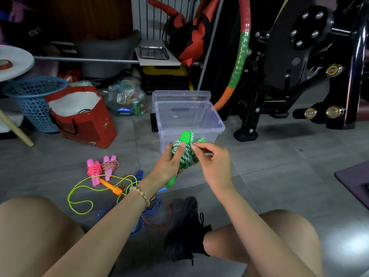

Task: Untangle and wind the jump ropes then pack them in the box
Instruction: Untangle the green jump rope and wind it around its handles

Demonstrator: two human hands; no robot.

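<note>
Green rope (186, 159) sits nearly wound, gripped by my left fingers (180, 149), right fingers (200, 145) pinching its end; tucking that snugly seems next.

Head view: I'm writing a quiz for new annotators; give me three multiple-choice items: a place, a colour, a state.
1. Where do the two wound pink-handled ropes lie? A in the box B on the floor left of the box C in the red bag
2. The held rope, held by the left hand and right hand, has handles coloured: A green B orange C blue
3. The box is: A lidded B full of ropes C open, no rope inside

B: they lie on tiles. A: green handles poke from the coils. C: its lid stands behind it.
</note>
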